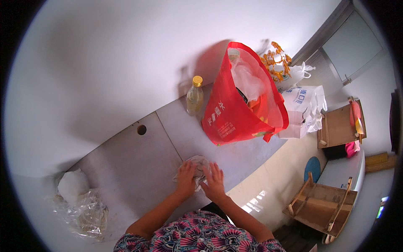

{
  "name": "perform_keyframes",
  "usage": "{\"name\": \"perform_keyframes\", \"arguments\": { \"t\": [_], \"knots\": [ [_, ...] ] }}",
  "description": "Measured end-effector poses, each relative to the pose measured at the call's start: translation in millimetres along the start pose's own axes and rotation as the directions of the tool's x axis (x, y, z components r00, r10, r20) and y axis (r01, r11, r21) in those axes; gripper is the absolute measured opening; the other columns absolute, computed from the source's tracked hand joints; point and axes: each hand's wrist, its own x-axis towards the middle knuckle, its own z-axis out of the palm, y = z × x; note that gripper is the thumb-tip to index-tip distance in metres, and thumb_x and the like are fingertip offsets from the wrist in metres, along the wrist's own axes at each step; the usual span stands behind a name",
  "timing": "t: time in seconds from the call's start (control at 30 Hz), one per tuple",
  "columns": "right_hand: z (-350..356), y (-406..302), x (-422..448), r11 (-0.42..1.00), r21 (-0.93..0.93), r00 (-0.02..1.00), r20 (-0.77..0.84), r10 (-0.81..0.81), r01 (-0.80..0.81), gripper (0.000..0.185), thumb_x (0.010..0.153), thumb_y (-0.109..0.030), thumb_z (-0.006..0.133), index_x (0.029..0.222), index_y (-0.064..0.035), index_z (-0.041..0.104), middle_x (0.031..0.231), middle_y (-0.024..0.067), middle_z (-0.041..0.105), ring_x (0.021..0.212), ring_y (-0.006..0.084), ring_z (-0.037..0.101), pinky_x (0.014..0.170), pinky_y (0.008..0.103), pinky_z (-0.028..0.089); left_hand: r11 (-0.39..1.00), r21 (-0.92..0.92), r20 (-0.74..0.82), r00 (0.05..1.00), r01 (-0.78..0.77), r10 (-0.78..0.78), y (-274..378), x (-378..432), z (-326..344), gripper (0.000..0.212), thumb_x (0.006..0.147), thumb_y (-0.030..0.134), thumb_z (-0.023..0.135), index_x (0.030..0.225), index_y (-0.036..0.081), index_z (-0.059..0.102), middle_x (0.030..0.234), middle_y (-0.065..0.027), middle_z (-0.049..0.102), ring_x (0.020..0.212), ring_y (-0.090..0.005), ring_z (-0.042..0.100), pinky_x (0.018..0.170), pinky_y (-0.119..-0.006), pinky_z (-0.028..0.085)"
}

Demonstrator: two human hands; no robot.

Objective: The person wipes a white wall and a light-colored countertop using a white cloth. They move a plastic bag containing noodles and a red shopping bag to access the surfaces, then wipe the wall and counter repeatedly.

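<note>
A crumpled whitish cloth lies on the grey tabletop, just right of a seam between two panels. My left hand rests palm down over the cloth's left side. On the right side, my right hand lies with its thumb and fingers apart, touching the cloth's edge. Neither hand visibly grips it. Beyond the hands, a glass bottle with a gold cap stands upright near the wall. Beside it is a large red bag bearing writing, with translucent plastic inside.
Clear plastic bags and a white bundle lie at the far left. Behind the red bag are white bags and an orange artificial plant. Wooden stools stand at right. The tabletop has a round hole.
</note>
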Motion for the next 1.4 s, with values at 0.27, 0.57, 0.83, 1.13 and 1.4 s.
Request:
{"name": "perform_keyframes", "arguments": {
  "t": [0.27,0.57,0.83,1.13,1.4],
  "knots": [
    [62,-35,32,0.964,-0.221,0.989,0.05,-0.139,0.147,0.058,0.082,-0.035,0.068,0.134,-0.0165,0.052,0.152,0.0177,0.028,0.144,0.0459,0.013,0.105,0.0715,0.021,0.936,0.151,-0.261,0.926,0.319,-0.274,-77,-105,-75,0.057,0.082,0.0,0.051,0.138,-0.001,0.042,0.151,-0.0231,0.031,0.142,-0.0413,0.023,0.117,-0.051,0.015],
    [21,91,-24,0.965,-0.262,0.929,-0.362,-0.073,-0.027,0.04,0.074,-0.001,0.059,0.112,-0.0129,0.062,0.138,0.0169,0.047,0.133,0.0494,0.035,0.109,0.0561,0.034,0.939,0.216,-0.237,0.947,0.268,-0.216,-96,-140,-100,0.054,0.082,0.001,0.052,0.136,0.001,0.047,0.15,-0.0199,0.035,0.143,-0.039,0.026,0.117,-0.05,0.018],
    [109,-40,-55,0.937,0.304,0.966,0.135,-0.222,0.173,0.046,0.089,-0.022,0.059,0.134,-0.0186,0.051,0.148,0.0166,0.036,0.139,0.0387,0.03,0.116,0.0511,0.021,0.961,0.18,-0.235,0.958,0.208,-0.163,-100,-140,-101,0.052,0.084,0.001,0.051,0.136,0.0,0.048,0.15,-0.0189,0.037,0.142,-0.0384,0.028,0.116,-0.049,0.019],
    [34,93,-59,0.934,-0.347,0.973,-0.176,-0.153,0.084,0.046,0.085,-0.01,0.055,0.13,-0.0146,0.055,0.148,0.0156,0.037,0.137,0.0475,0.029,0.112,0.0566,0.029,0.969,0.182,-0.217,0.968,0.165,-0.124,-106,-145,-106,0.052,0.085,0.003,0.051,0.137,0.001,0.047,0.15,-0.0191,0.037,0.142,-0.0386,0.027,0.116,-0.05,0.018],
    [57,18,-68,0.937,-0.084,0.936,-0.073,-0.344,0.338,0.048,0.088,-0.01,0.053,0.135,-0.0151,0.053,0.151,0.0175,0.033,0.143,0.0411,0.023,0.117,0.0527,0.019,0.976,0.137,-0.252,0.959,0.168,-0.13,-109,-148,-102,0.053,0.085,0.003,0.051,0.138,0.002,0.046,0.15,-0.0189,0.036,0.143,-0.0385,0.026,0.116,-0.05,0.018]
  ]
}}
